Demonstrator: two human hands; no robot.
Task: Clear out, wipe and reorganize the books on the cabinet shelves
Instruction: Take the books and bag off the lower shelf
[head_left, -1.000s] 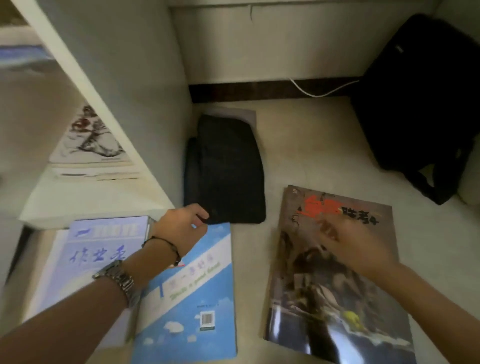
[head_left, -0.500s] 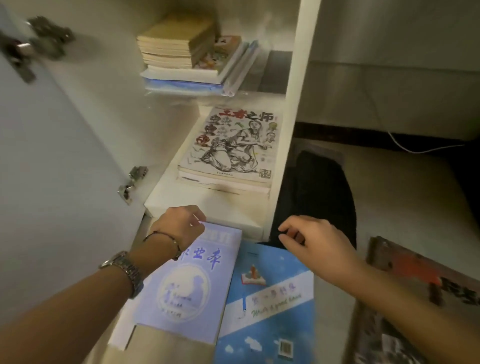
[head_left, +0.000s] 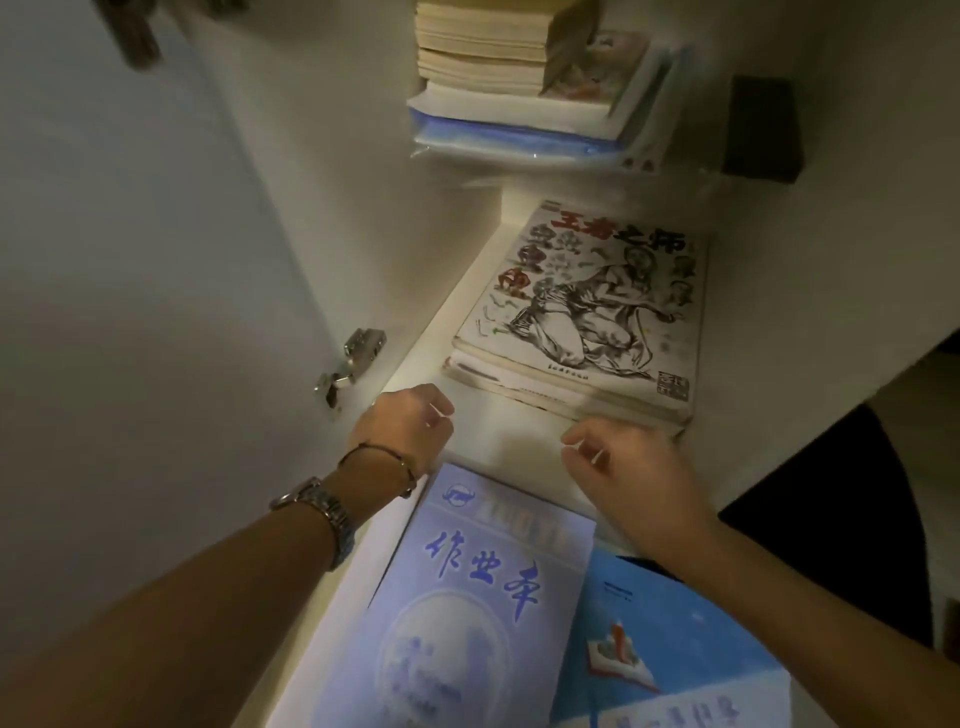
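Hovering over the front of the lower shelf (head_left: 498, 431), the left hand (head_left: 408, 426) and right hand (head_left: 623, 467) are both showing loosely curled fingers that are gripping nothing, the right one sitting just beside the near edge of the ink-drawing book (head_left: 597, 306), which is lying flat on top of at least one more book. Two more are lying in front of the cabinet, a pale purple notebook (head_left: 467, 597) and a blue book (head_left: 685, 649), while a stack of several books (head_left: 519, 88) is sitting on the upper shelf.

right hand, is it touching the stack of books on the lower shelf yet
Cannot tell. In the head view the right hand has its knuckles at the near edge of the sketch-cover book stack; blur hides any gap.
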